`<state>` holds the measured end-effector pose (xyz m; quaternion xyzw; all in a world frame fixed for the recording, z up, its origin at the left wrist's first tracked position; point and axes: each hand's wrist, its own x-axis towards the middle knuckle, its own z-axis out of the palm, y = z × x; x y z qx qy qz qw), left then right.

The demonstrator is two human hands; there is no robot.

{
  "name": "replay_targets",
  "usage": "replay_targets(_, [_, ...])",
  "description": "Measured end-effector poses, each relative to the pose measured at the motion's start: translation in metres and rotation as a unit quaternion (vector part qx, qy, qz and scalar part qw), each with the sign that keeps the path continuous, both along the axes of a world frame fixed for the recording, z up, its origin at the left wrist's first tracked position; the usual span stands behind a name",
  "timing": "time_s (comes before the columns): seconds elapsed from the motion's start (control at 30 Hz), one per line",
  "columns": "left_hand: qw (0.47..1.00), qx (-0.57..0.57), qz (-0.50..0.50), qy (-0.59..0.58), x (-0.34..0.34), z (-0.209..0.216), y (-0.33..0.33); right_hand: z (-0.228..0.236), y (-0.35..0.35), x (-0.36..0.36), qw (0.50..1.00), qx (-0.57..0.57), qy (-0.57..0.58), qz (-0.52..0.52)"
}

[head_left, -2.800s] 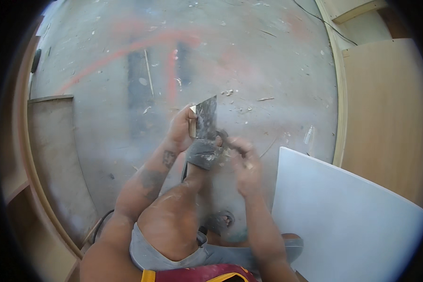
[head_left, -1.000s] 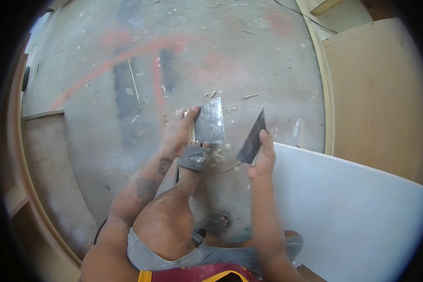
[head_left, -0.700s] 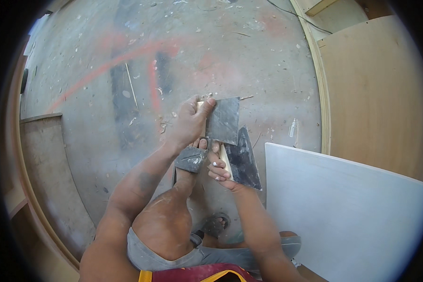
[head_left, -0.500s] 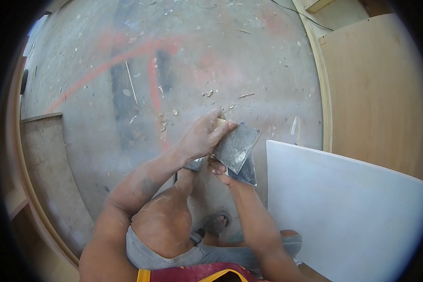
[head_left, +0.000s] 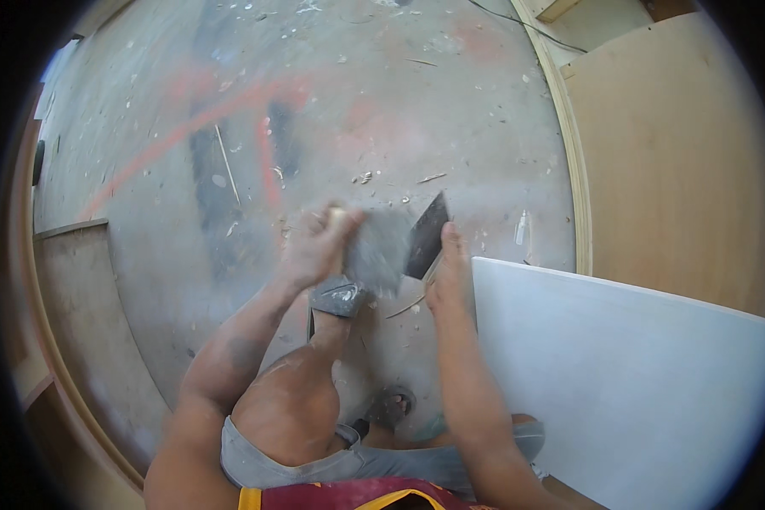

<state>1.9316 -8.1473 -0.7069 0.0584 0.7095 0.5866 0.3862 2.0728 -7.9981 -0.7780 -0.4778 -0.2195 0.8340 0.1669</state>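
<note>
My left hand [head_left: 310,255] is closed round the pale handle of a wide putty knife [head_left: 374,251], whose grey blade is smeared by motion and points to the right. My right hand [head_left: 449,276] grips a second putty knife [head_left: 427,236]. Its dark blade is turned nearly edge-on and leans up and to the left, close beside the first blade. Whether the two blades touch, I cannot tell. Both tools are in the air above the floor, in front of my bent knee. The right-hand tool's handle is hidden by my fingers.
A large white panel [head_left: 620,374] stands at the right, close to my right forearm. Beyond it are a plywood sheet [head_left: 671,170] and a long wooden strip [head_left: 576,153]. Chips and a thin stick [head_left: 227,163] litter the paint-marked floor [head_left: 314,127]. A brown board [head_left: 98,297] lies at left.
My hands have drawn apart, the left moving left and the right to the right and up. The blades, overlapping before, are now side by side, and the right-hand one has turned upward.
</note>
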Motion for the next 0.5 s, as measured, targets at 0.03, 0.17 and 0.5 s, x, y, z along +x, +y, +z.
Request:
replay_targets(0.03, [1.0, 0.0, 0.003, 0.002, -0.009, -0.012, -0.007, -0.001, 0.009, 0.006, 0.998, 0.055, 0.003, -0.036])
replay_targets(0.17, [0.991, -0.008, 0.095, 0.097, -0.019, -0.032, -0.024, 0.025, 0.009, 0.009, 0.978, 0.209, -0.023, -0.005])
replay_targets(0.5, [0.98, -0.117, 0.081, 0.141, -0.015, -0.02, -0.028, 0.047, -0.04, 0.017, 0.964, 0.202, 0.079, 0.151])
